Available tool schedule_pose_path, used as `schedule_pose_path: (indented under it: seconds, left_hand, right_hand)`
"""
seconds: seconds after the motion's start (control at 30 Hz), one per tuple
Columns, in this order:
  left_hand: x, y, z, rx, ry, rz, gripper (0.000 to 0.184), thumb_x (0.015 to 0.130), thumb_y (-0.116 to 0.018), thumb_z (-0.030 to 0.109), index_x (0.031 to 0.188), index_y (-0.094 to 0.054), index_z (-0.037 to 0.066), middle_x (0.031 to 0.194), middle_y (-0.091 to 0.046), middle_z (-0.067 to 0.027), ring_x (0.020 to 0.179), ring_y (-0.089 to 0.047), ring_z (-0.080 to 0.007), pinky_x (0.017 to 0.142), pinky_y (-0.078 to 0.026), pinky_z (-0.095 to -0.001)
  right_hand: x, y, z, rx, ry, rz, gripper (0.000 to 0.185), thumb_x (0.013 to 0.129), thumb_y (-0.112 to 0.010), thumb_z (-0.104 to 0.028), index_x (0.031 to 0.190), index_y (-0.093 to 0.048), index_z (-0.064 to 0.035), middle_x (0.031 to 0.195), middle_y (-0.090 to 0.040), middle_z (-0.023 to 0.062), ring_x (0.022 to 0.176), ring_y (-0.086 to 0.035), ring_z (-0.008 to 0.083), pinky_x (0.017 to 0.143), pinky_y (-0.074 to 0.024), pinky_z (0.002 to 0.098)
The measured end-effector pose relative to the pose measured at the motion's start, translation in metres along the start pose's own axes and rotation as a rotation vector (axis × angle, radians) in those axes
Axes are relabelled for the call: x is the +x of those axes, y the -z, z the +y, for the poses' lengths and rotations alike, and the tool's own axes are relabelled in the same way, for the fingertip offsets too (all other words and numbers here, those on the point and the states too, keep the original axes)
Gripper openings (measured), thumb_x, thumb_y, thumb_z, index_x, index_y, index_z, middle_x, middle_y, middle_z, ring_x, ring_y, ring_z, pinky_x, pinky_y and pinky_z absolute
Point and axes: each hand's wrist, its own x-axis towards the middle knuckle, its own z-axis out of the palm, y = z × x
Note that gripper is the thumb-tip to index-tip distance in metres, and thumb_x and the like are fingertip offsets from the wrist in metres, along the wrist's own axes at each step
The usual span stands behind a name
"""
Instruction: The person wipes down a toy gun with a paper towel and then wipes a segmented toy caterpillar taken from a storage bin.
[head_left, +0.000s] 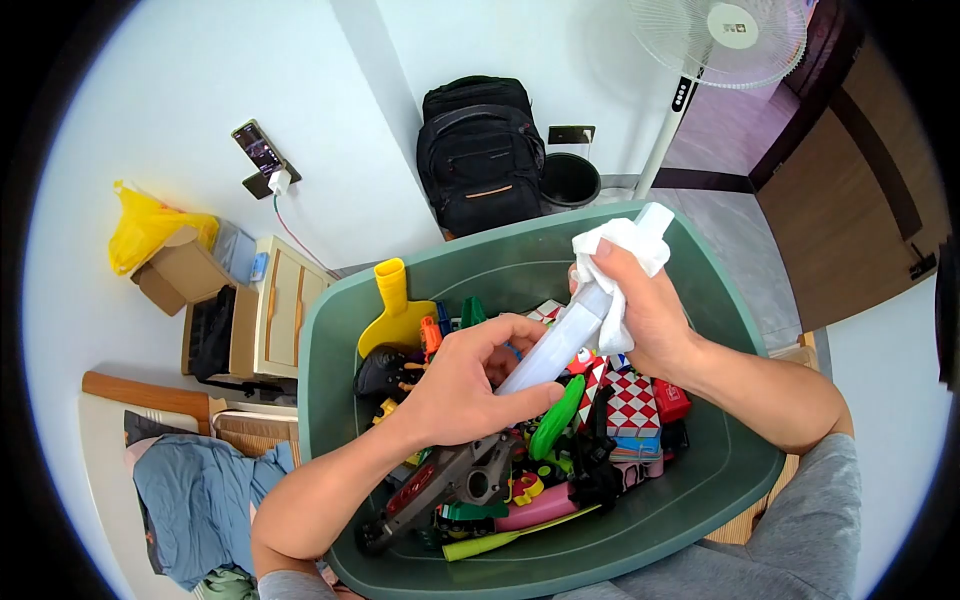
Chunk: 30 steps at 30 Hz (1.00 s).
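A long, pale, translucent plastic bar (560, 345) is held at a slant above a green tub (315, 400); its exact kind is unclear. My left hand (480, 375) grips the lower end, thumb on one side and fingers on the other. Around the upper part, my right hand (645, 310) presses a crumpled white cloth or tissue (625, 240), and the bar's tip sticks out beyond it. Beneath my hands lie many toys, among them a green toy cucumber-like piece (558, 418), a red-and-white checked block (632, 402), a dark grey toy part (440, 485) and a yellow shovel (392, 290).
A black backpack (480, 160) and a dark bin (570, 180) stand behind the tub. To the right is a white fan (660, 140) near a brown door (860, 200). A drawer cabinet (285, 310), cardboard box (215, 320) and blue clothing (205, 495) are at left.
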Motion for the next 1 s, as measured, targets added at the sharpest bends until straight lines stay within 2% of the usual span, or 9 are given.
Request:
schedule_pose_path:
  seconds: [0.07,0.13,0.2,0.47,0.5,0.67,0.73,0.93,1.0]
  left_hand:
    - [-0.001,-0.001,0.004,-0.02,-0.004,0.001,0.044,0.08,-0.073,0.018,0.115,-0.056,-0.001,0.091,-0.063,-0.0054,0.073,-0.058,-0.007,0.062,-0.047,-0.0216]
    - [-0.002,0.0,0.012,-0.04,-0.008,0.001,0.043,0.08,-0.073,0.018,0.115,-0.057,-0.001,0.089,-0.063,-0.0046,0.072,-0.058,-0.0065,0.062,-0.047,-0.0213]
    - [-0.002,0.004,0.019,-0.087,0.12,-0.081,0.042,0.082,-0.07,0.012,0.119,-0.057,-0.002,0.092,-0.064,-0.0055,0.082,-0.062,-0.0109,0.076,-0.05,-0.0255]
    - [0.0,0.014,0.011,-0.373,0.215,-0.231,0.04,0.089,-0.055,0.021,0.12,-0.056,-0.005,0.09,-0.065,-0.0103,0.073,-0.063,-0.0154,0.068,-0.049,-0.0267]
    - [0.0,0.014,0.011,-0.409,0.233,-0.234,0.042,0.089,-0.053,0.022,0.121,-0.055,-0.006,0.09,-0.065,-0.0113,0.072,-0.064,-0.0167,0.068,-0.049,-0.027]
    - [0.001,0.013,0.012,-0.512,0.273,-0.22,0.045,0.089,-0.052,0.022,0.125,-0.049,-0.005,0.091,-0.064,-0.0127,0.073,-0.063,-0.0177,0.069,-0.049,-0.0281]
    - [0.0,0.011,0.011,-0.531,0.282,-0.218,0.046,0.089,-0.052,0.023,0.126,-0.048,-0.005,0.092,-0.064,-0.0128,0.073,-0.062,-0.0175,0.07,-0.049,-0.0281]
    - [0.001,0.01,0.013,-0.455,0.329,-0.259,0.04,0.094,-0.05,0.028,0.122,-0.051,-0.001,0.089,-0.063,-0.0105,0.072,-0.059,-0.0144,0.069,-0.047,-0.0267]
    - [0.001,0.01,0.013,-0.459,0.35,-0.24,0.036,0.096,-0.049,0.031,0.113,-0.054,0.0,0.085,-0.061,-0.0082,0.072,-0.058,-0.0132,0.069,-0.047,-0.0263]
  right_hand:
    - [0.0,-0.001,0.0,0.073,0.04,-0.02,0.029,0.087,-0.063,-0.035,0.097,-0.057,-0.0082,0.08,-0.058,0.002,0.072,-0.055,0.0098,0.063,-0.0434,0.0261]
    - [0.001,0.003,0.002,0.045,0.057,-0.058,0.031,0.088,-0.06,-0.038,0.098,-0.055,-0.0087,0.082,-0.057,0.0027,0.073,-0.055,0.0103,0.062,-0.0452,0.0268]
    - [0.003,0.007,0.006,0.017,0.075,-0.097,0.033,0.089,-0.058,-0.04,0.098,-0.054,-0.0092,0.084,-0.057,0.0034,0.075,-0.056,0.0108,0.061,-0.0469,0.0275]
    - [-0.002,0.004,0.008,-0.032,0.013,-0.113,0.041,0.086,-0.065,-0.043,0.104,-0.054,-0.0089,0.09,-0.058,0.0026,0.08,-0.059,0.0121,0.062,-0.05,0.0284]
    - [-0.004,0.003,0.005,0.033,-0.024,-0.132,0.038,0.086,-0.068,-0.037,0.107,-0.056,-0.0069,0.091,-0.059,0.0026,0.083,-0.057,0.0104,0.069,-0.0473,0.0279]
    - [-0.003,0.001,0.012,-0.012,0.008,-0.181,0.04,0.087,-0.066,-0.037,0.108,-0.055,-0.0037,0.092,-0.061,0.0056,0.079,-0.06,0.0113,0.065,-0.0492,0.026]
    - [-0.002,0.004,0.012,-0.035,-0.098,-0.235,0.045,0.085,-0.068,-0.037,0.114,-0.05,-0.0091,0.098,-0.057,0.004,0.093,-0.058,0.0155,0.074,-0.051,0.032]
    - [-0.005,0.0,0.006,0.004,-0.129,-0.247,0.038,0.089,-0.063,-0.037,0.112,-0.049,-0.0102,0.096,-0.057,0.0042,0.09,-0.061,0.0159,0.068,-0.0525,0.0302]
    - [-0.007,-0.005,0.004,0.01,-0.105,-0.217,0.039,0.09,-0.062,-0.039,0.11,-0.051,-0.0073,0.095,-0.057,0.005,0.085,-0.061,0.0141,0.067,-0.051,0.0283]
